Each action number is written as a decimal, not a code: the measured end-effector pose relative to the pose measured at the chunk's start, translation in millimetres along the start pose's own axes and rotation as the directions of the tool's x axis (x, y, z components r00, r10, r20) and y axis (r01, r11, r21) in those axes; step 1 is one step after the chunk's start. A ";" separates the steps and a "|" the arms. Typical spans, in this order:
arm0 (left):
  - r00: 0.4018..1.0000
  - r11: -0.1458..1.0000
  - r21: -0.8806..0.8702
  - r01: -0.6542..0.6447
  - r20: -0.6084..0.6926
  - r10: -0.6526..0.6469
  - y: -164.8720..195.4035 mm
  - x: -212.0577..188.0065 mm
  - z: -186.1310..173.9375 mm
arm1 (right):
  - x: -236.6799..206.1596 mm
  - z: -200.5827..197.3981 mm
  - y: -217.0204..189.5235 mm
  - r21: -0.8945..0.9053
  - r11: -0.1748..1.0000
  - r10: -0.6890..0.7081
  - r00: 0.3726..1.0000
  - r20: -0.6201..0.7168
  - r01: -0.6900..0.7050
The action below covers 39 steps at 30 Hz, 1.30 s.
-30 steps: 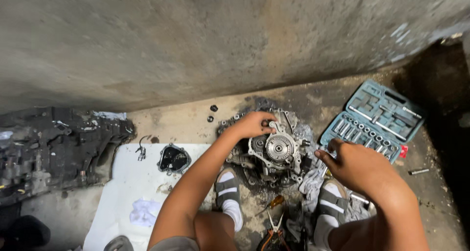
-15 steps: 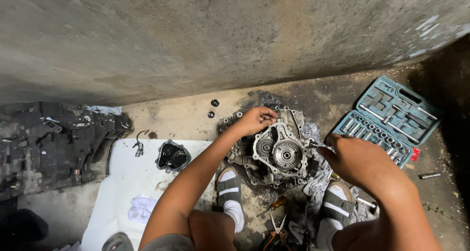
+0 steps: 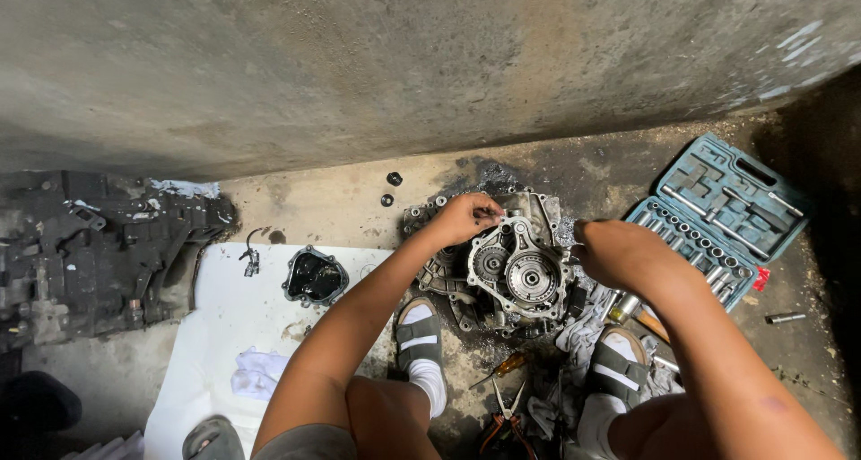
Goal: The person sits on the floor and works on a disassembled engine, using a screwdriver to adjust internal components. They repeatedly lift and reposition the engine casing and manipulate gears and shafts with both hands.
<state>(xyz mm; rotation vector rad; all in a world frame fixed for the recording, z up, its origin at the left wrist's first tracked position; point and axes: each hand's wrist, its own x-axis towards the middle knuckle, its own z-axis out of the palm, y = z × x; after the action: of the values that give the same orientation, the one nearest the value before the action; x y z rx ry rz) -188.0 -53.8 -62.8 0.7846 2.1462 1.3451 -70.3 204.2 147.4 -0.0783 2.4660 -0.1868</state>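
A greasy metal gearbox housing [image 3: 516, 276] with round gears showing lies on the floor between my feet. My left hand [image 3: 466, 216] rests on its upper left edge, fingers pinched at the rim of the gear plate. My right hand [image 3: 619, 252] is at the housing's right edge, fingers curled; what they hold is hidden by the hand itself.
An open blue socket set case [image 3: 717, 213] lies at the right. A black cover [image 3: 314, 278] sits on white paper [image 3: 233, 334]. A dark engine part [image 3: 90, 245] lies left. Pliers and a screwdriver [image 3: 502, 370] lie near my sandals. A concrete wall [image 3: 404, 56] stands behind.
The view shifted so the housing sits lower and more central. My right hand moved up to the housing's right edge; my left hand stays on the upper rim.
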 end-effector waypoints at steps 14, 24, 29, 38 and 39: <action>0.994 0.994 -0.080 0.073 -0.081 -0.079 -0.7 1.6 20.6 | 61.6 43.5 -20.3 0.476 0.871 -0.108 0.992 -0.059 0.123; 0.994 0.979 -0.176 0.105 0.014 -0.104 -2.2 -9.9 11.2 | 60.8 30.8 -1.4 0.353 0.934 -0.084 0.995 0.051 0.060; 0.980 0.973 -0.119 0.198 0.014 -0.198 -2.3 -10.4 20.9 | 51.8 20.5 -2.4 0.206 0.978 0.001 0.996 0.084 -0.018; 0.892 0.893 0.103 0.438 0.072 -0.446 -2.2 22.8 35.9 | 51.6 24.4 -0.3 0.066 0.997 0.018 0.992 0.123 -0.027; 0.844 0.851 0.108 0.514 0.115 -0.524 3.4 25.3 34.9 | 50.9 23.8 0.4 0.076 0.996 0.041 0.987 0.156 -0.053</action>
<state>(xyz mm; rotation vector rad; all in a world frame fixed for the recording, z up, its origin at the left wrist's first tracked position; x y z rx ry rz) -182.3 -13.0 -76.0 0.2682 2.0941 0.9008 -95.4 196.6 97.7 0.0002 2.3005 -0.2496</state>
